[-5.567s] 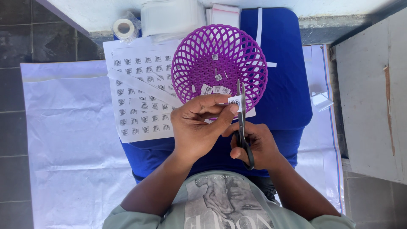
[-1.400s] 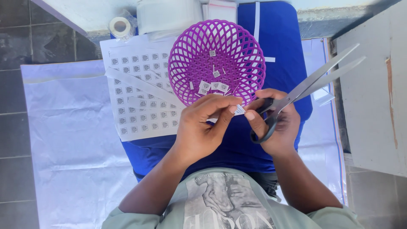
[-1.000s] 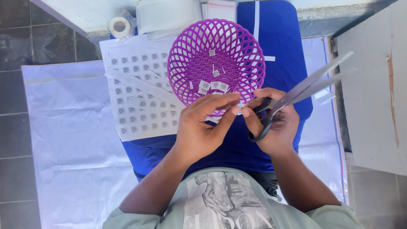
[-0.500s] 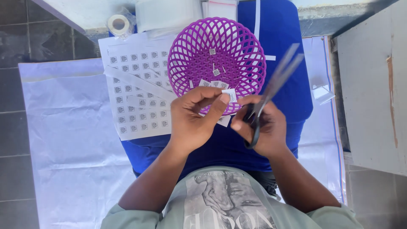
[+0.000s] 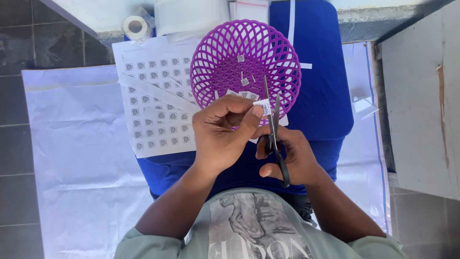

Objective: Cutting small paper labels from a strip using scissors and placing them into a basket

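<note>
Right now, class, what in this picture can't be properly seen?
- Paper slip, head view: mostly covered by the left hand.
- Scissors handles: wrapped by the right hand.
- Sheet squares: too small to tell apart.
- Tape roll: partly cut off at the top edge.

The basket [image 5: 245,62] is sitting at 12 o'clock from the hands, with small paper pieces [image 5: 242,82] lying in it. The printed sheet [image 5: 153,105] is lying at its 9 o'clock, the tape roll [image 5: 135,26] at 10 o'clock.
</note>
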